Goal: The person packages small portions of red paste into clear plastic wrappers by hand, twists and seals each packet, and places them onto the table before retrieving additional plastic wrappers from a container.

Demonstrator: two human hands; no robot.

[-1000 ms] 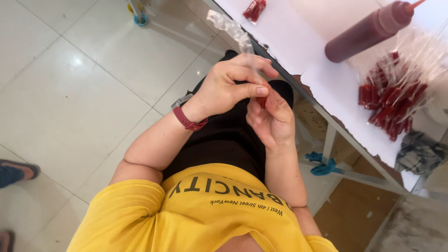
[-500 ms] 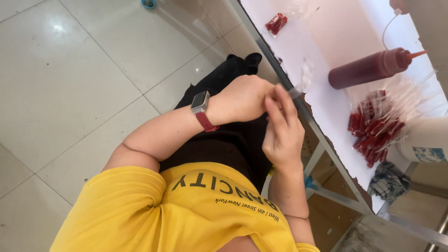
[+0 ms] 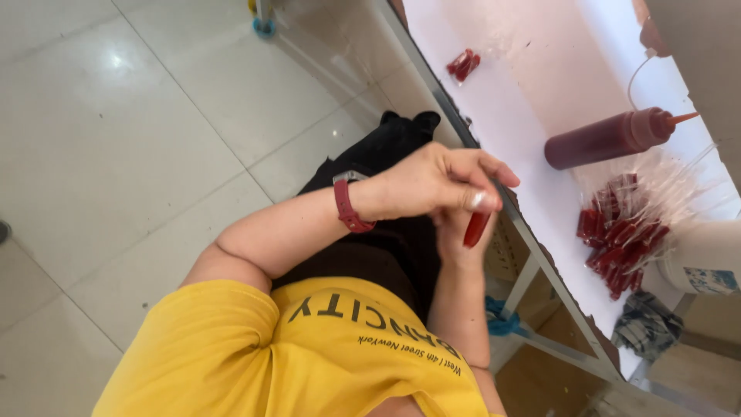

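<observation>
My left hand [image 3: 432,185], with a red watch strap on its wrist, is closed over the top of a small red-filled plastic sachet [image 3: 476,228]. My right hand [image 3: 454,245] sits just below and behind it, mostly hidden, and grips the same sachet from underneath. Both hands hover over my black-clad lap, just short of the white table's edge [image 3: 494,154]. On the table lie a red squeeze bottle [image 3: 610,137] on its side and a pile of red sachets in clear plastic [image 3: 617,239].
Two more red sachets [image 3: 463,63] lie farther along the table. A white container [image 3: 706,259] stands beside the pile, with a dark patterned cloth [image 3: 644,326] near it. A blue tie [image 3: 502,320] hangs on the table frame. Pale tiled floor [image 3: 116,154] lies to the left.
My hands have stayed together in front of me while the view swung, bringing more of the table into sight. The red sachet now shows between my fingers.
</observation>
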